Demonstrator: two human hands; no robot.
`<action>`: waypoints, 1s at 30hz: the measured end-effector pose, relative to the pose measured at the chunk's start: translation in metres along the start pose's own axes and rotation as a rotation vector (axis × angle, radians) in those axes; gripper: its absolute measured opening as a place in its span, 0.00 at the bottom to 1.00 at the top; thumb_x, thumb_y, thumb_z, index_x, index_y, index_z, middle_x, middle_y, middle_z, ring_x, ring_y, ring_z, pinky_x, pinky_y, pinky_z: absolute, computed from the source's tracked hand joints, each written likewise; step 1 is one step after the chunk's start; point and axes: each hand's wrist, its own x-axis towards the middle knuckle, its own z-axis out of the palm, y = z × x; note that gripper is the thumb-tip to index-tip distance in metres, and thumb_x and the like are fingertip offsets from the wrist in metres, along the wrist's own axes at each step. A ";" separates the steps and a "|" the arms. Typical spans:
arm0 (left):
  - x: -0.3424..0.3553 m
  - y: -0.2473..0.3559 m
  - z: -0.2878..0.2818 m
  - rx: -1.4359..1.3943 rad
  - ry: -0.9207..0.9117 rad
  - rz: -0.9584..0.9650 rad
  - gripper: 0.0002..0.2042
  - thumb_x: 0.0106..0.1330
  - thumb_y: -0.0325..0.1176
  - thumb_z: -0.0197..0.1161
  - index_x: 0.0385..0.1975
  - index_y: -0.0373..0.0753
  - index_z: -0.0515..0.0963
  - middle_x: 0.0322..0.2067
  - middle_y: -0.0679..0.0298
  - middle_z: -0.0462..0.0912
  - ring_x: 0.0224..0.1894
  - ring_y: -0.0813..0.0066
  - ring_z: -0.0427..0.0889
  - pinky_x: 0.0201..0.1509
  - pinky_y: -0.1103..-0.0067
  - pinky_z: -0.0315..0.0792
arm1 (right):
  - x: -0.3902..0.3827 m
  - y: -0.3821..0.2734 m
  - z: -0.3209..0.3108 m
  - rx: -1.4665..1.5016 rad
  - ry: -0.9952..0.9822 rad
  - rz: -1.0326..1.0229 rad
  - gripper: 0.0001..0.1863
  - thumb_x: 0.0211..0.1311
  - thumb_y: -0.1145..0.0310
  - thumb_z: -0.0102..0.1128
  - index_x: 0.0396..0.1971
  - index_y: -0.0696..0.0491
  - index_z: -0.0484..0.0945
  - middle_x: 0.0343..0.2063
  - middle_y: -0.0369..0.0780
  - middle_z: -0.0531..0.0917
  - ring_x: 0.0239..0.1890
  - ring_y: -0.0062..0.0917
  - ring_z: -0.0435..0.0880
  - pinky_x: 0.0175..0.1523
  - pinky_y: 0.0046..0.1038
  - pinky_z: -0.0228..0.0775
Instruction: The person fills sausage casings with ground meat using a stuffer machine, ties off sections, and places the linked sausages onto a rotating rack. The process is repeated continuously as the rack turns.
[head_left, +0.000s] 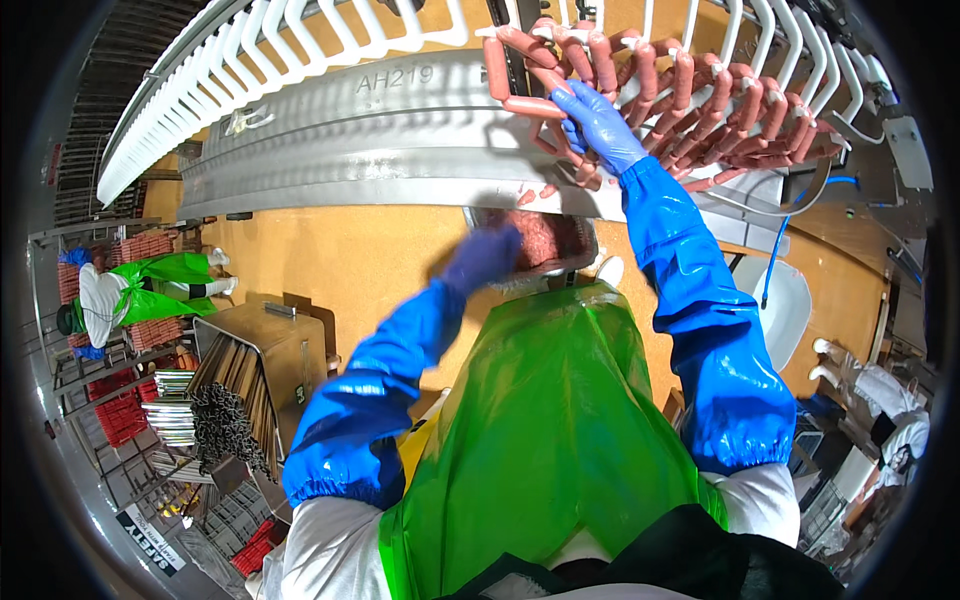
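Linked pink sausages [740, 115] hang over white hooks along the upper right of a steel rail. My right hand [600, 130], in a blue glove, is closed on a sausage link near the rail's middle. My left hand [485, 258], blue-gloved and smeared by motion, is lower, over the left edge of a tray [590, 250] of pink meat, its fingers unclear. A few meat scraps [527, 197] lie on the steel ledge [340, 195] above the tray.
Empty white hooks [290, 35] run leftward. A co-worker [150, 295] stands left by racks, near a metal cart [270, 340] of sticks. Another person [890, 410] is at lower right. A white basin [785, 310] and blue hose [780, 240] are at right.
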 end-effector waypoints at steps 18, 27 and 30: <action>0.063 0.068 -0.119 -1.099 0.405 -0.087 0.12 0.70 0.38 0.46 0.31 0.37 0.72 0.22 0.62 0.73 0.26 0.71 0.77 0.28 0.72 0.72 | 0.023 0.068 0.066 0.587 -0.052 -0.183 0.15 0.68 0.62 0.54 0.48 0.54 0.73 0.38 0.33 0.76 0.40 0.16 0.74 0.46 0.21 0.70; 0.139 0.019 -0.153 -2.444 0.219 -0.058 0.14 0.71 0.41 0.40 0.31 0.38 0.66 0.21 0.65 0.66 0.23 0.76 0.69 0.26 0.76 0.65 | 0.044 0.058 0.082 -0.186 0.407 -0.061 0.14 0.66 0.62 0.55 0.41 0.56 0.80 0.27 0.37 0.81 0.29 0.20 0.80 0.30 0.24 0.71; 0.094 0.021 -0.110 -1.783 0.630 -0.255 0.10 0.69 0.37 0.44 0.35 0.36 0.66 0.23 0.66 0.69 0.27 0.78 0.70 0.28 0.76 0.67 | 0.031 0.038 0.076 -0.153 0.230 0.004 0.21 0.67 0.53 0.52 0.37 0.58 0.80 0.21 0.34 0.78 0.19 0.14 0.72 0.24 0.19 0.64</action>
